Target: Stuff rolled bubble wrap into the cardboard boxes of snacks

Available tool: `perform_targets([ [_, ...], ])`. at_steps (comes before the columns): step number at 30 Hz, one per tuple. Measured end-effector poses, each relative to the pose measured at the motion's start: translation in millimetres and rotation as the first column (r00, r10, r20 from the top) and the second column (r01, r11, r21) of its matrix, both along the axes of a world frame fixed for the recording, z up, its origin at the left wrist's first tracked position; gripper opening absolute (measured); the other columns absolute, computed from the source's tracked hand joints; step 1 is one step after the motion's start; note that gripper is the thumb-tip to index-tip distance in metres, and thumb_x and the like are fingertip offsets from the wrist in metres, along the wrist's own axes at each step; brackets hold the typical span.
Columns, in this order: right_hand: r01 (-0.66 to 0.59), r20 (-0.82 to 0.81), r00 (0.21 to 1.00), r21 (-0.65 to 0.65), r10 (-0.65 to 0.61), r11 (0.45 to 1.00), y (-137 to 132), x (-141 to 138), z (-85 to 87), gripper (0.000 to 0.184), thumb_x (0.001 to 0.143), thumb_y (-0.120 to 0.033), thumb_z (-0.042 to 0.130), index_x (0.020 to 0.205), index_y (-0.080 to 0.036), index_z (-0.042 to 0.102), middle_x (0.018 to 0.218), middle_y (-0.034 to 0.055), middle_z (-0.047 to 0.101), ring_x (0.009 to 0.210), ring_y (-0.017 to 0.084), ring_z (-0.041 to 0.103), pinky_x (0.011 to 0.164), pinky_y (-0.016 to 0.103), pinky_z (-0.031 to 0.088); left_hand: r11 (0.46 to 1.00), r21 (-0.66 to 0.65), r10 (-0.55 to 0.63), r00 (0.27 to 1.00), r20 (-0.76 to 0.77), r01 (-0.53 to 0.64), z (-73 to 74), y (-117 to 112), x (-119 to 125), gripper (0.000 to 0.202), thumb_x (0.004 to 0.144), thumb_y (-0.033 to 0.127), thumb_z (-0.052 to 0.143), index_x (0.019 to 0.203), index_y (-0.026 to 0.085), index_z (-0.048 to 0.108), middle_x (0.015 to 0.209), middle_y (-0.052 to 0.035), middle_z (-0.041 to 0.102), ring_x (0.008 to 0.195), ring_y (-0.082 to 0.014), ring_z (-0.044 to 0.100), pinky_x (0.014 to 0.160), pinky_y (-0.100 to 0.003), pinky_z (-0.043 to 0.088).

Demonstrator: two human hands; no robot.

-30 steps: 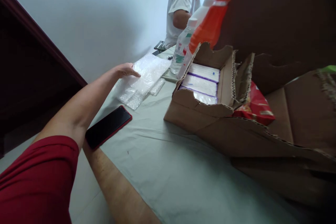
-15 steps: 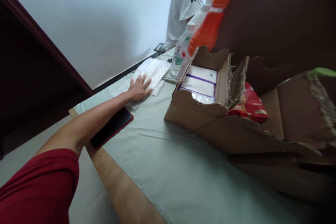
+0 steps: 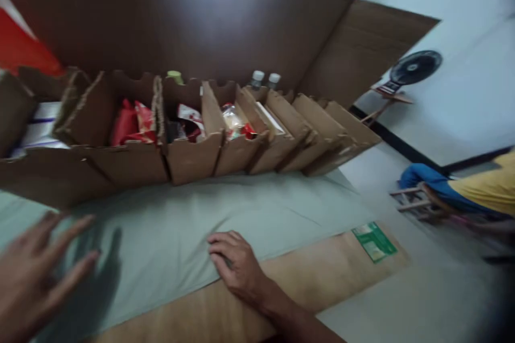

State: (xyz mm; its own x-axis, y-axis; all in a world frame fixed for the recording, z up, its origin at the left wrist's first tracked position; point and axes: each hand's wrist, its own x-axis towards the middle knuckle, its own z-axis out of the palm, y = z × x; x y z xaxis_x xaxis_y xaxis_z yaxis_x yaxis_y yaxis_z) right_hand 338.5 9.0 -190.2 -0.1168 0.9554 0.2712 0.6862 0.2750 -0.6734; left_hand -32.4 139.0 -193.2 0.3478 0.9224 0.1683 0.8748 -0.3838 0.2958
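Note:
My left hand (image 3: 44, 273) hovers above the green cloth (image 3: 177, 225) at the lower left, somewhat blurred. Its fingers are spread and nothing is in them. My right hand (image 3: 237, 265) rests on the cloth by the table's front edge, its fingers loosely bent, with nothing seen in it. Beyond both hands stands a row of cardboard bins (image 3: 195, 161). White packs with purple edges (image 3: 44, 128) fill the left bin. Red packets (image 3: 132, 123) lie in the one beside it, and more small packages (image 3: 237, 120) sit farther right.
A tall cardboard panel (image 3: 201, 21) rises behind the bins. White bottle caps (image 3: 274, 78) show over them. A green card (image 3: 374, 242) lies on the bare wooden edge (image 3: 314, 273). At right are a black fan (image 3: 416, 67) and a person in yellow (image 3: 486, 190).
My view has swung right along the bins. My left hand has come off the bubble wrap, which is out of view with the phone. My right hand now shows.

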Motion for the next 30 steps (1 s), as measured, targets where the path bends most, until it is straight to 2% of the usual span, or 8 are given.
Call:
perform_targets([
  [3,-0.063,0.147,0.987,-0.053,0.070,0.997,-12,-3,3.4,0.012,0.094,-0.024,0.064,0.103,-0.023,0.072,0.125,0.0042,0.074,0.110,0.021,0.065,0.100,0.039,0.049,0.989,0.122,-0.108,0.977,0.182,0.086,-28.7,-55,76,0.085,0.074,0.057,0.058,0.151,0.071,0.023,0.163,0.0248,0.032,0.131,-0.0407,0.063,0.107,-0.065,0.048],
  [6,-0.235,0.269,0.934,-0.037,0.236,0.971,-37,-2,-2.8,0.018,0.096,-0.036,0.066,0.107,-0.022,0.070,0.124,0.0037,0.074,0.117,0.023,0.062,0.100,0.040,0.048,0.983,0.072,-0.178,0.972,0.156,0.169,-23.2,-86,152,0.073,0.085,0.055,0.053,0.157,0.051,0.040,0.153,-0.0027,0.059,0.131,-0.0405,0.064,0.106,-0.064,0.053],
  [10,-0.464,0.301,0.857,0.096,0.419,0.880,-70,19,-22.6,0.017,0.104,-0.040,0.058,0.103,-0.027,0.070,0.102,-0.0051,0.079,0.101,0.016,0.067,0.096,0.033,0.050,0.976,0.040,-0.217,0.970,0.107,0.214,-5.9,-93,224,0.060,0.092,0.055,0.045,0.149,0.041,0.057,0.159,-0.0084,0.052,0.149,-0.0355,0.047,0.117,-0.060,0.046],
  [13,-0.378,0.116,0.925,0.233,0.361,0.896,-88,64,-16.2,0.018,0.107,-0.031,0.052,0.114,-0.027,0.068,0.118,-0.0057,0.078,0.112,0.012,0.067,0.105,0.029,0.048,0.962,-0.003,-0.274,0.961,-0.033,0.274,-7.6,-98,257,0.060,0.093,0.053,0.043,0.145,0.030,0.065,0.163,-0.0125,0.046,0.154,-0.0382,0.038,0.121,-0.062,0.040],
  [17,0.026,0.046,0.998,0.207,-0.036,0.978,-88,157,22.3,0.026,0.102,-0.016,0.050,0.119,-0.022,0.070,0.114,0.0048,0.078,0.114,0.020,0.069,0.104,0.037,0.053,0.954,-0.014,-0.295,0.934,-0.201,0.299,-21.8,-113,272,0.062,0.094,0.051,0.043,0.151,0.030,0.058,0.165,-0.0109,0.042,0.155,-0.0381,0.036,0.122,-0.064,0.037],
  [22,0.336,0.020,0.930,0.355,-0.366,0.873,-45,250,56.3,0.023,0.099,-0.023,0.056,0.113,-0.024,0.074,0.119,0.0092,0.077,0.112,0.026,0.072,0.100,0.046,0.058,0.928,0.136,-0.308,0.921,-0.237,0.346,-32.8,-119,267,0.059,0.099,0.049,0.046,0.154,0.028,0.053,0.166,-0.0120,0.041,0.155,-0.0376,0.037,0.120,-0.065,0.036],
  [26,0.452,-0.168,0.891,0.266,-0.421,0.851,-10,276,54.5,0.022,0.090,-0.029,0.062,0.106,-0.024,0.077,0.119,0.0086,0.077,0.106,0.025,0.073,0.083,0.039,0.062,0.895,0.234,-0.323,0.914,-0.245,0.379,-39.0,-116,264,0.059,0.100,0.049,0.050,0.155,0.026,0.052,0.166,-0.0132,0.041,0.154,-0.0369,0.040,0.121,-0.060,0.034],
  [30,0.597,-0.318,0.785,0.155,-0.532,0.787,4,310,32.3,0.030,0.083,-0.037,0.066,0.107,-0.021,0.075,0.104,0.0100,0.078,0.091,0.025,0.073,0.074,0.038,0.061,0.893,0.249,-0.327,0.920,-0.215,0.376,-42.7,-115,263,0.060,0.100,0.049,0.052,0.156,0.027,0.049,0.169,-0.0114,0.037,0.155,-0.0358,0.036,0.125,-0.057,0.025],
])
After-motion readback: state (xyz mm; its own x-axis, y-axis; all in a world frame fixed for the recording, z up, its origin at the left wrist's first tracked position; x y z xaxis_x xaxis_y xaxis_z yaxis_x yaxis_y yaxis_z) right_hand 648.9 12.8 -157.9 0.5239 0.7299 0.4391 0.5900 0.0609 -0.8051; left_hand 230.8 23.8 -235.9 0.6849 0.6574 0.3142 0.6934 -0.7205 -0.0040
